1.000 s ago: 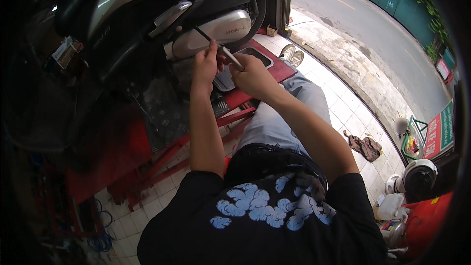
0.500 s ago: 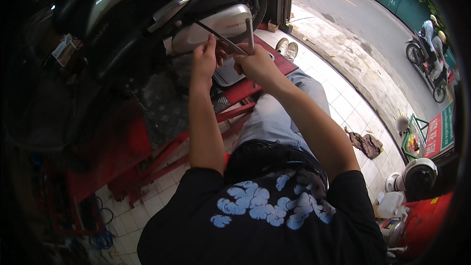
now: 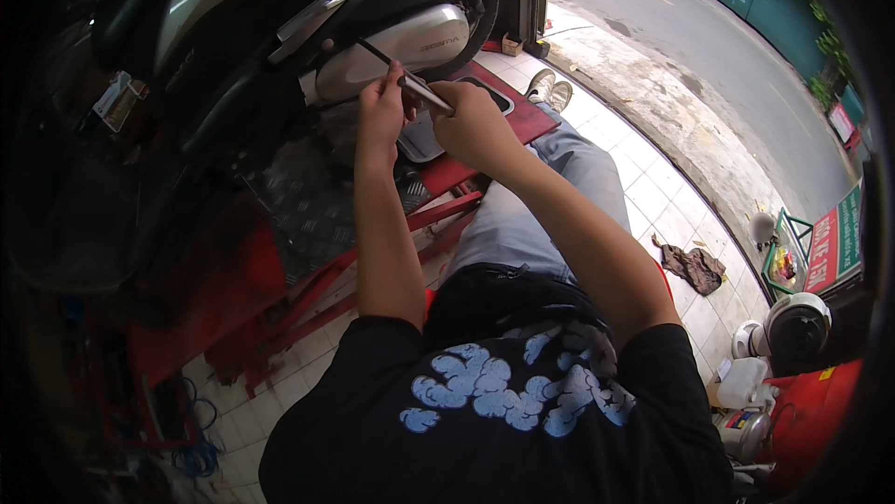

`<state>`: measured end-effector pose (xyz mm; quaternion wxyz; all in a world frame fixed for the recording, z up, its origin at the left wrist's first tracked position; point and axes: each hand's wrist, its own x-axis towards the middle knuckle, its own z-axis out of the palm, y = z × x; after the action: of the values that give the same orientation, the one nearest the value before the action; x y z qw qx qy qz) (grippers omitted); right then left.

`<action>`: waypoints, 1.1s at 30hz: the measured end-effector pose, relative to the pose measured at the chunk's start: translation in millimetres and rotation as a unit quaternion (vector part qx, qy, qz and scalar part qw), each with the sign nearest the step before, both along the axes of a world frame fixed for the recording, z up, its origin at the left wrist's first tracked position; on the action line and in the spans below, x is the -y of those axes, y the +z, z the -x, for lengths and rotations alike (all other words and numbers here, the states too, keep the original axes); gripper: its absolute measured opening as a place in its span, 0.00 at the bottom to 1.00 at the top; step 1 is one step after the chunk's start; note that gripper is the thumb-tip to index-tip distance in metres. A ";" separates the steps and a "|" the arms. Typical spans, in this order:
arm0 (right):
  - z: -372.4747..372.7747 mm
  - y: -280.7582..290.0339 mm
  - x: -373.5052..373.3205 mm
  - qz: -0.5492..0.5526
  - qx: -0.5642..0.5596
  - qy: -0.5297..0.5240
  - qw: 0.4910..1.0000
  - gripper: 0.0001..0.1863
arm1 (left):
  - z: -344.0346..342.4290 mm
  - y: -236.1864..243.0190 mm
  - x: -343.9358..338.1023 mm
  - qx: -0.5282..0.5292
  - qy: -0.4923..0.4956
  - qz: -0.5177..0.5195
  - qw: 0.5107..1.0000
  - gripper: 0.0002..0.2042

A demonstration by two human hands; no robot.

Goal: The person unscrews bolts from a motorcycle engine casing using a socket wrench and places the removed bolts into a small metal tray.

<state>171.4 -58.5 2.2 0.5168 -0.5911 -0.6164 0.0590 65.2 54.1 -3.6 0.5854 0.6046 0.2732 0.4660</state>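
Observation:
My right hand (image 3: pixel 474 126) is closed around the handle end of a metal T-handle wrench (image 3: pixel 424 94). Its dark shaft slants up and left to the side of a motor scooter (image 3: pixel 396 55), below the silver footrest; the tip's contact point is too small to make out. My left hand (image 3: pixel 378 117) curls its fingers about the middle of the shaft, the fingertips partly hidden behind it. Under my hands, a grey tray (image 3: pixel 419 142) rests on the red lift platform (image 3: pixel 450 173); my right hand covers part of it.
My outstretched legs (image 3: pixel 522 224) lie beside the lift on white floor tiles. A crumpled brown rag (image 3: pixel 693 267) lies to the right. Farther right are a plastic jug (image 3: pixel 743 383) and a red container (image 3: pixel 820 429). Blue hose (image 3: pixel 194 455) coils at lower left. Beyond the doorway runs a street (image 3: pixel 690 28).
The wrench's crossbar, upright beside my right fist before, has turned out of that position. My left fingers have come closer around the shaft. A passing motorbike has left the view.

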 end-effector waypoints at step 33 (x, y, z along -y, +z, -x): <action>13.2 20.6 34.7 0.120 0.180 -0.079 0.973 0.21 | 9.3 -1.4 -2.9 -0.009 -0.024 -0.026 0.999 0.24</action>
<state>158.1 -93.2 22.8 0.3261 -0.6964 -0.6391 -0.0157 55.9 57.0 -5.0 0.5781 0.6296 0.2520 0.4537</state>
